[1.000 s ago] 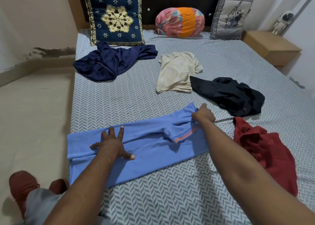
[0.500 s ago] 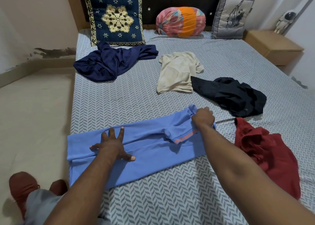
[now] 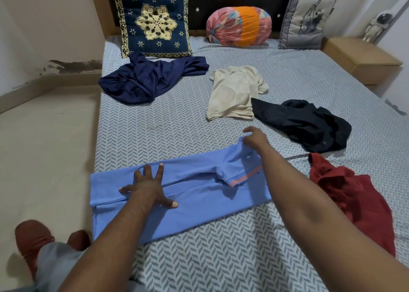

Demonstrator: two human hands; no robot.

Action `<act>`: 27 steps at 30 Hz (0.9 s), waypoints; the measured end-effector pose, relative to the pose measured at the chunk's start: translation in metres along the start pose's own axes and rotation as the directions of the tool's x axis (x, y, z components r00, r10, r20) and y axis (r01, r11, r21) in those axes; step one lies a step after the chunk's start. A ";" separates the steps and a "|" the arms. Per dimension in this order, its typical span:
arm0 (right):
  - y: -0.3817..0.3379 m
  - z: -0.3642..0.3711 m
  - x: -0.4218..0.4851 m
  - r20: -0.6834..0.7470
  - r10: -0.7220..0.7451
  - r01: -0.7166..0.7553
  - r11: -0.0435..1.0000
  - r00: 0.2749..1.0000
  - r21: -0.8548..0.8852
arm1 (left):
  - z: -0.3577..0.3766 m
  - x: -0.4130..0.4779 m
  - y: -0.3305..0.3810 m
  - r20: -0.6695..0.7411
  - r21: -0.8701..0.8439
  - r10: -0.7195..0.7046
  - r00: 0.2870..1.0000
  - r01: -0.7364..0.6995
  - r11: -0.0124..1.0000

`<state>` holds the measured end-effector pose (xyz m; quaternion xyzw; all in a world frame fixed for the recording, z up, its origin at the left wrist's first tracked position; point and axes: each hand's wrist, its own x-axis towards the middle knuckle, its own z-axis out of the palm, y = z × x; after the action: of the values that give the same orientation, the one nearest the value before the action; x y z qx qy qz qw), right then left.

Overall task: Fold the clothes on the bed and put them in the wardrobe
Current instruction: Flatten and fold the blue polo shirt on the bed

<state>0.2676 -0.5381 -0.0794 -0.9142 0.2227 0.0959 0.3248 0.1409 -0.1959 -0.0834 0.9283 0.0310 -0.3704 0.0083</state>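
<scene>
Bed [image 3: 166,126] holds all five garments; wardrobe not in view. Blue shirt [image 3: 199,205] at the near edge looks half folded. Navy top [image 3: 150,79], red garment [image 3: 349,198], black garment [image 3: 305,123] and cream shirt [image 3: 232,92] lie unfolded. Our left hand [image 3: 148,187] presses it, fingers spread; our right hand [image 3: 254,139] pinches its far end.
</scene>
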 end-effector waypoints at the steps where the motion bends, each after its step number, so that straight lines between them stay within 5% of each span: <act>1: 0.003 -0.005 0.000 0.007 0.005 -0.006 0.997 1.000 0.076 | 0.000 0.000 0.000 0.000 0.001 -0.001 1.000 0.001 1.000; 5: 0.024 -0.019 -0.012 -0.034 0.014 -0.008 0.986 0.999 0.168 | 0.001 0.001 0.000 0.000 -0.002 -0.002 1.000 0.002 1.000; 12: 0.051 -0.009 -0.039 -0.033 -0.003 -0.007 0.957 0.999 -0.289 | 0.000 -0.002 0.001 0.007 -0.004 -0.003 1.000 0.003 1.000; 15: 0.041 -0.004 -0.040 -0.144 0.006 -0.064 0.913 0.990 -0.402 | 0.000 -0.002 0.000 0.006 -0.004 0.000 1.000 0.000 1.000; 17: 0.027 -0.002 -0.043 -0.254 -0.087 -0.050 0.871 0.963 -0.489 | 0.000 -0.002 0.000 0.009 -0.004 0.002 1.000 -0.002 1.000; 19: 0.014 0.003 -0.042 -0.295 -0.335 0.119 0.815 0.895 -0.566 | 0.000 -0.002 0.001 0.011 -0.006 0.003 1.000 -0.003 1.000; 21: 0.000 0.013 -0.040 -0.176 -0.523 0.358 0.756 0.834 -0.549 | 0.000 -0.001 0.001 0.011 -0.011 0.002 1.000 -0.002 1.000; 23: -0.011 0.028 -0.042 0.041 -0.543 0.485 0.711 0.839 -0.510 | 0.001 -0.001 0.000 0.015 -0.016 0.002 1.000 -0.002 1.000; 25: -0.013 0.038 -0.042 0.147 -0.435 0.440 0.716 0.888 -0.542 | 0.002 0.000 -0.001 0.008 -0.014 0.008 1.000 -0.008 1.000; 27: -0.005 0.039 -0.036 0.077 -0.332 0.311 0.742 0.940 -0.594 | 0.002 0.001 -0.001 0.001 -0.013 0.010 1.000 -0.010 1.000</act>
<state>0.2373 -0.4974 -0.0948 -0.9954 0.0256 0.0881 0.0278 0.1402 -0.1952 -0.0853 0.9282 0.0286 -0.3708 0.0160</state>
